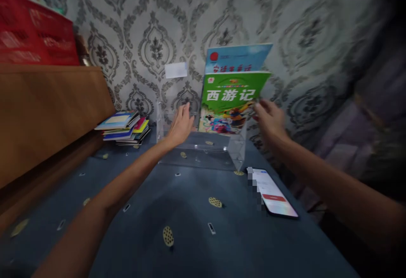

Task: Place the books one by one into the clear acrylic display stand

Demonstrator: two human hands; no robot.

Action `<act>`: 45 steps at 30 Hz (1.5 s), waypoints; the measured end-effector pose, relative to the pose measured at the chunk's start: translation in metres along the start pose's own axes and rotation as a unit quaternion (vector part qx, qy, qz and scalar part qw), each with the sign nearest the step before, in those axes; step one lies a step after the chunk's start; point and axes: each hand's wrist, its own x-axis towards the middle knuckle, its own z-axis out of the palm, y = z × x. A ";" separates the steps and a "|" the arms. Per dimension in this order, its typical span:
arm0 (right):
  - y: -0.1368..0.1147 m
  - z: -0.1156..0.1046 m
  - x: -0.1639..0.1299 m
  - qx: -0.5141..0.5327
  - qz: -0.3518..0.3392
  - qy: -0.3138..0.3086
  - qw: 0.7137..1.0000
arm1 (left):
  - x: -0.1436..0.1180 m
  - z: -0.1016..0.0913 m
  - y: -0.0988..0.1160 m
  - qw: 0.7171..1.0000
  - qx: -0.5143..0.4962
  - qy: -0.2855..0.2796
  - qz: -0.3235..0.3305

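Right hand [269,117] pinches a green book [233,100] upright in a clear stand [203,143]; left hand [181,124], open, steadies the stand. Best lowered straight.

A green book [233,102] with white lettering stands before a blue book [236,57]. The wallpaper [152,24] is grey damask. The tablecloth [190,227] is dark blue with small yellow spots.
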 end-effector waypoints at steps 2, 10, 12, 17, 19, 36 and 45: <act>-0.007 -0.004 -0.032 -0.004 0.018 0.011 1.000 | -0.028 -0.017 -0.027 0.998 0.057 0.001 0.024; -0.014 0.001 -0.170 -0.109 0.043 -0.098 0.988 | -0.080 -0.110 -0.158 0.928 0.287 0.008 -0.238; -0.007 0.009 -0.190 -0.116 0.063 -0.131 0.983 | -0.083 -0.127 -0.180 0.896 0.327 -0.079 -0.290; 0.005 0.034 -0.225 -0.092 0.109 -0.213 0.967 | -0.089 -0.153 -0.212 0.856 0.357 -0.236 -0.289; 0.005 0.042 -0.234 -0.090 0.121 -0.235 0.960 | -0.088 -0.158 -0.217 0.856 0.361 -0.248 -0.273; 0.006 0.042 -0.242 -0.024 0.145 -0.290 0.945 | -0.163 -0.194 -0.128 0.854 0.378 -0.282 -0.220; 0.002 0.043 -0.242 -0.005 0.145 -0.315 0.938 | -0.323 -0.218 -0.049 0.908 0.243 -0.319 -0.118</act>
